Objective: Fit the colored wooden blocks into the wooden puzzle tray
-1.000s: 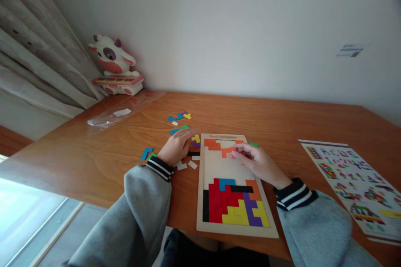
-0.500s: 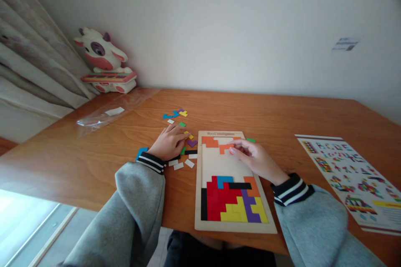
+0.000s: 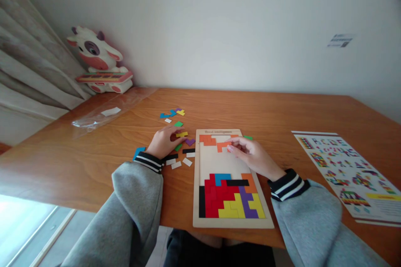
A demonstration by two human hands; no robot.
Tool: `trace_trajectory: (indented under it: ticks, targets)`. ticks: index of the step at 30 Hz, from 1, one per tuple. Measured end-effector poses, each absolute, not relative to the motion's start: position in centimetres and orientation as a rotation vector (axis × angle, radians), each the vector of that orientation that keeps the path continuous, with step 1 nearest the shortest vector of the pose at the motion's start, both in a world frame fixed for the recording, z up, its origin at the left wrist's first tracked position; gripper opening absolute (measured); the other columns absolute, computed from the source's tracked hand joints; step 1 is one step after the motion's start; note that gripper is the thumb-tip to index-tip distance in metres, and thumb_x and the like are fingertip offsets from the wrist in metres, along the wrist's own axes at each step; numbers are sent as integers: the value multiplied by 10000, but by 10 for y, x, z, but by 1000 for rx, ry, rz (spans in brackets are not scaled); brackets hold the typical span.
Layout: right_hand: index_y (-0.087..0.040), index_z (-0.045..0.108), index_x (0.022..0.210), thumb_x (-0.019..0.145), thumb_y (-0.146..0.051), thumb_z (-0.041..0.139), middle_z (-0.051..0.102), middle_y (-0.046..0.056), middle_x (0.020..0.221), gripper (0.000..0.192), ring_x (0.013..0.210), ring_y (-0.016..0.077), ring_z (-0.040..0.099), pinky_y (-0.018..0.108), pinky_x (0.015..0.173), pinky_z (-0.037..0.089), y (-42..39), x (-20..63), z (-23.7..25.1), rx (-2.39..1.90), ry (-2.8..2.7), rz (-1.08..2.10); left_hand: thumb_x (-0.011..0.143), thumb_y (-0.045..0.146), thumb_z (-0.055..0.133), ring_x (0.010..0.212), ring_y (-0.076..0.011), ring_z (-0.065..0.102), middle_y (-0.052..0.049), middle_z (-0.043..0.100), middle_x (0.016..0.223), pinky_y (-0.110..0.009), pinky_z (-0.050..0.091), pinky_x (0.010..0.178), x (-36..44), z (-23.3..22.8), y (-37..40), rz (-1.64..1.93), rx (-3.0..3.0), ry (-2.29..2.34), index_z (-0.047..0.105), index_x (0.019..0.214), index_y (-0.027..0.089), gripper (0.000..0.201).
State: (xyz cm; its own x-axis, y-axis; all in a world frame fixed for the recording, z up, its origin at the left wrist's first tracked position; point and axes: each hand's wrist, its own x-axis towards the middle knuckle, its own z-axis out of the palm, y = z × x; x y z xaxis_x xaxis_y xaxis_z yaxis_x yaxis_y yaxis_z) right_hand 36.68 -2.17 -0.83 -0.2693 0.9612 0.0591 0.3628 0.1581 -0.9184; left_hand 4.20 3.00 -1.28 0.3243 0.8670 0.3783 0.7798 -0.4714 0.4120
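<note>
My left hand is left of the wooden puzzle board, its thumb and fingers closed about a yellow puzzle piece. Over the board's upper part, my right hand pinches an orange puzzle piece at its right end. Another orange piece lies in the board's top left corner. Red, blue, black, yellow, purple and orange pieces fit together in the lower part, such as the red ones. A purple piece and a green piece lie close to my left fingers.
Loose white pieces and black pieces lie left of the board. Blue pieces sit farther back. A printed pattern sheet is at right. A clear plastic bag and cow toy are at left.
My left thumb and fingers have closed around the yellow piece, which has turned a little. My right hand stays at the orange piece. The whole view has shifted slightly.
</note>
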Motion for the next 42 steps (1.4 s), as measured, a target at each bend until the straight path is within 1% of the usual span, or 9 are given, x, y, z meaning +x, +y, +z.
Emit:
trace_trajectory:
  ticks: [5,9,12,15,21,27,35,39,42]
  targets:
    - [-189,662,1060,863,-494,616,722,74,936,366,816,192,655,344,726,521,-22,367,-6,-1262,-1729,1128,848,567,642,786,-193,681,-77,744,989,-296,560,738,49,-10,25,910,2362,1491,734,1031,176,441]
    - [-183,648,1063,853,-503,622,718,75,940,383,814,185,653,330,711,537,-22,366,-4,-1244,-1678,1171,885,467,602,698,-168,668,-37,762,932,-266,542,677,56,-8,20,845,2327,1574,741,1037,205,333]
    - [-187,644,1048,853,-506,625,717,78,955,374,840,188,656,326,713,543,-22,366,-4,-1234,-1657,1181,904,387,567,774,-174,698,-26,771,938,-270,554,757,61,-2,15,883,2315,1570,740,999,210,265]
    - [-198,645,1055,862,-499,621,721,74,960,358,827,183,653,329,712,539,-22,367,-4,-1238,-1674,1174,920,309,545,918,-196,713,-50,772,986,-307,564,864,66,7,5,928,2339,1251,751,973,200,240]
    - [-205,649,1070,880,-484,621,724,77,982,339,858,191,665,341,740,539,-21,368,-6,-1235,-1686,1163,852,111,489,1046,-244,695,-86,752,1132,-453,561,947,78,18,-15,813,2365,600,725,1183,225,422]
    - [-196,651,1054,892,-441,617,724,80,992,296,894,194,669,353,801,531,-21,368,-7,-1213,-1717,1131,905,126,547,926,-195,667,-79,764,917,-319,580,827,86,10,-22,768,2584,707,747,1132,201,311]
    - [-198,660,1038,883,-449,620,728,77,977,298,887,193,670,347,792,526,-22,367,-7,-1219,-1731,1113,851,119,519,1117,-272,589,-85,679,1269,-479,524,967,82,13,-26,685,2815,693,750,1123,253,381]
    - [-201,663,1041,882,-454,622,733,73,988,302,907,196,672,351,811,524,-22,367,-8,-1222,-1722,1107,785,80,493,1117,-278,617,-60,726,1204,-487,537,962,80,13,-30,657,2796,602,684,1253,250,533]
    - [-196,662,1050,882,-455,620,735,74,990,311,908,198,676,353,813,524,-21,367,-9,-1223,-1729,1108,765,50,476,1080,-255,660,-50,758,1132,-441,567,939,79,11,-32,693,2761,536,688,1238,219,545]
